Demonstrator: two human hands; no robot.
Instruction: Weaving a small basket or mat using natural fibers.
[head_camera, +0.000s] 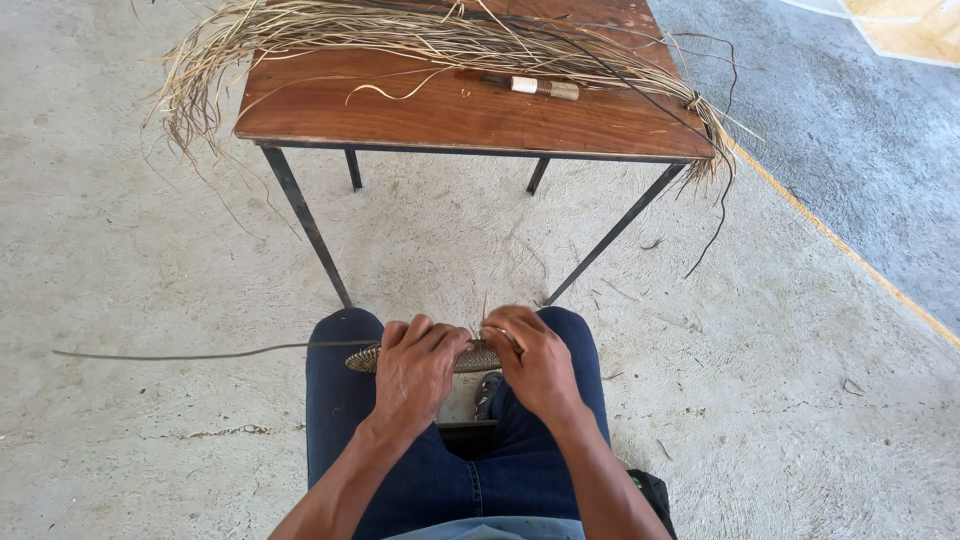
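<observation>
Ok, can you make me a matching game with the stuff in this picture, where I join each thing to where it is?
Things:
1. Woven piece
2. Dried grass bundle
3. Knife
4. Long thin strand

Places:
A. Trailing over the concrete floor
B. Lying on the wooden table, near the middle
C. Between the left hand and right hand, over the knees
D. Draped across the table's far side

Pairs: 1-C, 2-D, 3-B, 4-A
</observation>
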